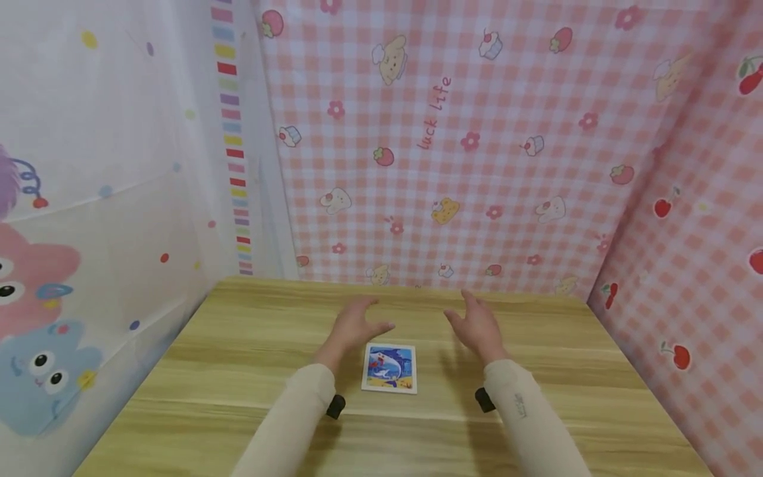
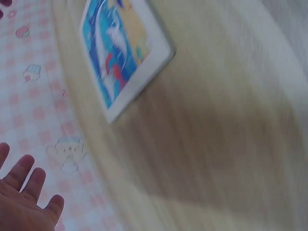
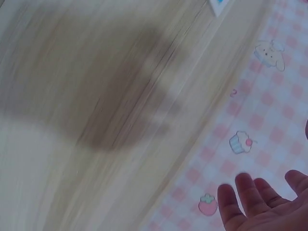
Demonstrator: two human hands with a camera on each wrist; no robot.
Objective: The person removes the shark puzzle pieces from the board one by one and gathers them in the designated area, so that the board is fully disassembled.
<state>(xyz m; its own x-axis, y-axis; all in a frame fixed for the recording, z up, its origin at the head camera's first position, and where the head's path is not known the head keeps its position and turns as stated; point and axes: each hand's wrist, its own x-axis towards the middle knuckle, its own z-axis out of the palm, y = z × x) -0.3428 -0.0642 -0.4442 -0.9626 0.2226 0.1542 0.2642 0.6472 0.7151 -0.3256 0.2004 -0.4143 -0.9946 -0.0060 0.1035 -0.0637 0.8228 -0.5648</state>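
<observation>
On the wooden table lies a square picture puzzle [image 1: 390, 369] with a white frame and a blue sea scene showing a large fish. My left hand [image 1: 353, 324] hovers just beyond its left side, palm turned inward and holding nothing. To the right, my right hand [image 1: 479, 326] is also raised over the table with fingers spread and nothing in it. The left wrist view shows the puzzle [image 2: 113, 48] at the top, apart from the fingers [image 2: 34, 185]. Only a corner of the puzzle [image 3: 219, 6] appears in the right wrist view, well away from the fingers [image 3: 252, 195].
The wooden table [image 1: 250, 371] meets a pink checked cloth [image 1: 441, 165] at its back edge. Another checked cloth [image 1: 685, 278] hangs on the right, and a white cartoon-printed sheet [image 1: 119, 238] on the left. A dark wrist device [image 1: 485, 400] sits under the right sleeve.
</observation>
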